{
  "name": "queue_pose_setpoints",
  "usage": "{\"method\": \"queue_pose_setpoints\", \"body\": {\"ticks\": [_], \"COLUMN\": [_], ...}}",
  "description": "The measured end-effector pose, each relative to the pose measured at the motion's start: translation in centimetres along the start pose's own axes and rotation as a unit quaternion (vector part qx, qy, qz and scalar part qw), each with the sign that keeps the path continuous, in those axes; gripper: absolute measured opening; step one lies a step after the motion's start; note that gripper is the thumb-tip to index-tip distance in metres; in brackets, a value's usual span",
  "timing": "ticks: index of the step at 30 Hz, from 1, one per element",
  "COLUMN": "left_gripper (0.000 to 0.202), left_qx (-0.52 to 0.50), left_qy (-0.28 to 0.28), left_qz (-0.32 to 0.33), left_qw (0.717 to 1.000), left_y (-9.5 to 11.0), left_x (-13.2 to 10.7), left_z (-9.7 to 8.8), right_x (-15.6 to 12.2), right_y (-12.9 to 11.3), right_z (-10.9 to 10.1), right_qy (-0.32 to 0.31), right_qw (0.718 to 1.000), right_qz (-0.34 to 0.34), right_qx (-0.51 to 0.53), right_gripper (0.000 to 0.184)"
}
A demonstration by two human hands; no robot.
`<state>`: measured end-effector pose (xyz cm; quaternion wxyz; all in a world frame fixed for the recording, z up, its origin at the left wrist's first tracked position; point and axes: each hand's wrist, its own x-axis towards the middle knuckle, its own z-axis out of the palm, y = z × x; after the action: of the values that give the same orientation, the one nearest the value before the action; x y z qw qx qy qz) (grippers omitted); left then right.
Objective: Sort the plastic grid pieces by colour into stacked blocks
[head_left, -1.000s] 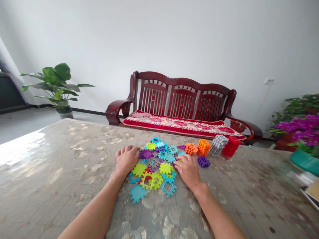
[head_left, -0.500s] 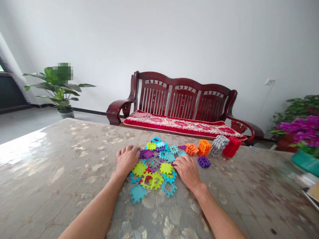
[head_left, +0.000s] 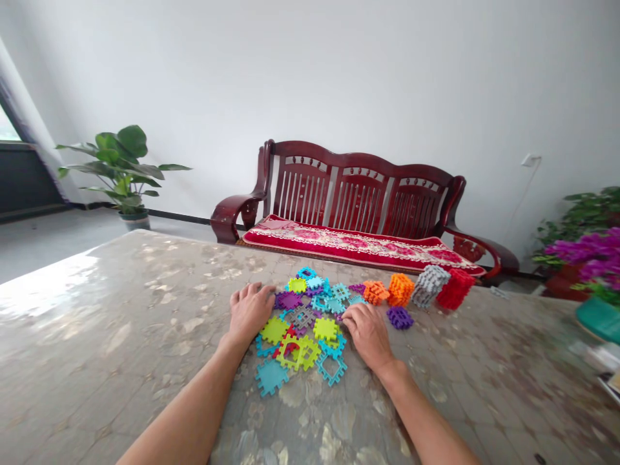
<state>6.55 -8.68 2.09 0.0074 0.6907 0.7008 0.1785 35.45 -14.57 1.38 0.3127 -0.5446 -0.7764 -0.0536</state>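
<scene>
A loose pile of flat plastic interlocking tiles with notched edges lies on the table before me. My left hand (head_left: 252, 311) rests at the pile's left edge, fingers stretched out beside a purple tile (head_left: 289, 300) and a lime tile (head_left: 275, 330). On the opposite edge is my right hand (head_left: 368, 332), its fingers slightly bent and lying close to the tiles; its thumb is mostly hidden. Between the hands are a grey tile (head_left: 301, 318), a lime tile with a round hole (head_left: 289, 352) and a light-blue framed tile (head_left: 332, 368). A solid teal tile (head_left: 272, 377) lies nearest me.
Stacked tiles stand beyond my right hand: orange (head_left: 400, 290), grey (head_left: 430, 286) and red (head_left: 455, 289), with a purple stack (head_left: 400, 317) nearer. A wooden bench (head_left: 358, 187) is behind the table (head_left: 159, 310). Purple flowers (head_left: 588, 255) stand at right.
The whole view has shifted slightly, so everything appears a little further right. My right fingers look slightly more bent; the tiles keep their arrangement.
</scene>
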Motion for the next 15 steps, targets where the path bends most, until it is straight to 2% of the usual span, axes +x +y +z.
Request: {"method": "queue_pose_setpoints", "body": {"ticks": [4, 7, 10, 12, 15], "left_gripper": [0.04, 0.04, 0.04, 0.04, 0.04], "left_qx": [-0.003, -0.001, -0.001, -0.002, -0.003], "left_qy": [-0.001, -0.002, -0.002, -0.001, -0.002], "left_qz": [-0.002, -0.002, -0.003, -0.001, 0.0], "left_qw": [1.0, 1.0, 1.0, 1.0, 1.0], "left_y": [0.0, 0.0, 0.0, -0.1, -0.2], "left_x": [0.1, 0.1, 0.1, 0.1, 0.2], "left_z": [0.1, 0.1, 0.1, 0.1, 0.3], "right_x": [0.3, 0.6, 0.7, 0.6, 0.3], "right_y": [0.8, 1.7, 2.6, 3.1, 3.1], "right_z": [0.3, 0.5, 0.6, 0.5, 0.1], "right_qy": [0.042, 0.072, 0.08, 0.1, 0.129], "right_qw": [0.984, 0.94, 0.902, 0.903, 0.929], "right_qz": [0.088, 0.199, 0.292, 0.314, 0.27], "right_qx": [0.15, 0.269, 0.306, 0.275, 0.217], "right_gripper": [0.02, 0.033, 0.039, 0.039, 0.03]}}
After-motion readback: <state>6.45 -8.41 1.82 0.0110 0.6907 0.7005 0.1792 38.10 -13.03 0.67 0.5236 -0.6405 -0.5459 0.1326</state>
